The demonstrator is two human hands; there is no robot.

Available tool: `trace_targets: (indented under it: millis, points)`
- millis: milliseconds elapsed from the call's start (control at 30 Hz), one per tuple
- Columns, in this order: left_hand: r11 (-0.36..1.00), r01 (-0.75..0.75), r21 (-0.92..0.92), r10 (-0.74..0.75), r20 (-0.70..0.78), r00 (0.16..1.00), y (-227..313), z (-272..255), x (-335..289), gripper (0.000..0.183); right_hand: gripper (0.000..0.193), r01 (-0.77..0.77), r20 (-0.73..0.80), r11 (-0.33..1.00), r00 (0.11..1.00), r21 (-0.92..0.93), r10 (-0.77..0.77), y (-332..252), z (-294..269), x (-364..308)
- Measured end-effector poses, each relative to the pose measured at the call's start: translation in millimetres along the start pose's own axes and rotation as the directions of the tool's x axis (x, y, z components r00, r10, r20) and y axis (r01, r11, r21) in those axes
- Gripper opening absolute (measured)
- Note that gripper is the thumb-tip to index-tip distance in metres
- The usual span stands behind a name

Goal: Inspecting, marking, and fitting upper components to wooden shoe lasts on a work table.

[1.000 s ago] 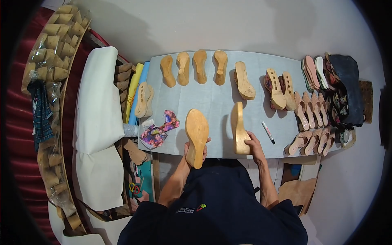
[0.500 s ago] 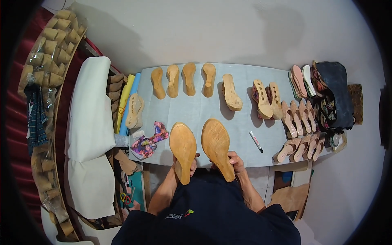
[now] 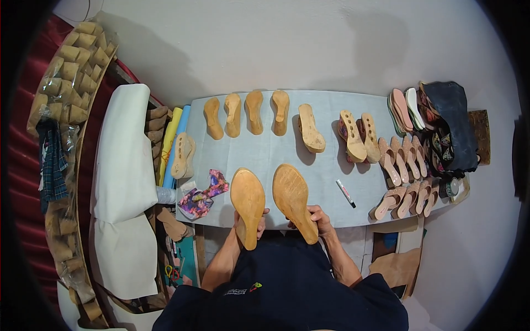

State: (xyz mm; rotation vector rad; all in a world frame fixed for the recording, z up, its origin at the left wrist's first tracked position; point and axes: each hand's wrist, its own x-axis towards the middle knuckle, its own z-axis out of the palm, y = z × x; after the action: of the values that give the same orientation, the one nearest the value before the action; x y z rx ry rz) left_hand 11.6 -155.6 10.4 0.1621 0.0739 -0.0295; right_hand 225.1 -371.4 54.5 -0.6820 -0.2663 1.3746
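Observation:
My left hand [image 3: 260, 223] is closed round the heel end of a wooden wedge shoe sole [image 3: 247, 193], its broad toe pointing away from me. A second wooden wedge sole [image 3: 290, 190], with visible grain lines, is gripped by my right hand [image 3: 322, 220] at its narrow heel. Both soles are raised side by side over the table's near edge, apart from each other. The soles hide part of the fingers of each hand. Just left of the held pair lies flowered fabric [image 3: 203, 196], and a white marker [image 3: 346, 194] rests to their right.
On the grey-covered table [image 3: 248, 151] several wooden wedges [image 3: 254, 113] stand along the back. Drilled wooden soles [image 3: 353, 138] are farther right, beside finished pink slip-on shoes [image 3: 390, 160]. A white material roll [image 3: 124, 149] and a rack of wooden pieces [image 3: 69, 71] flank the left.
The view has shifted slightly, so the table sits a little lower in it. Both hands keep hold of the two soles in nearly the same pose.

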Motion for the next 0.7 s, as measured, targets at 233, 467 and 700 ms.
trace_targets:
  millis: [233, 467, 700]
  points:
    - [0.999, 0.038, 0.011, -0.037, -0.06, 0.997, -2, 0, 2, 0.105, 0.075, -0.001, 0.008, 1.0, 1.0, -0.009, 0.001, -6, 4, -7]
    - [0.995, 0.092, 0.037, -0.088, -0.084, 0.993, -1, 2, 3, 0.101, 0.075, -0.023, -0.003, 0.999, 1.0, -0.049, 0.023, -5, -1, -8]
    - [0.992, -0.007, 0.123, 0.071, -0.524, 0.848, 10, 42, 30, 0.064, 0.063, 0.12, -0.37, 0.939, 0.897, -0.323, -0.242, 1, 9, 7]
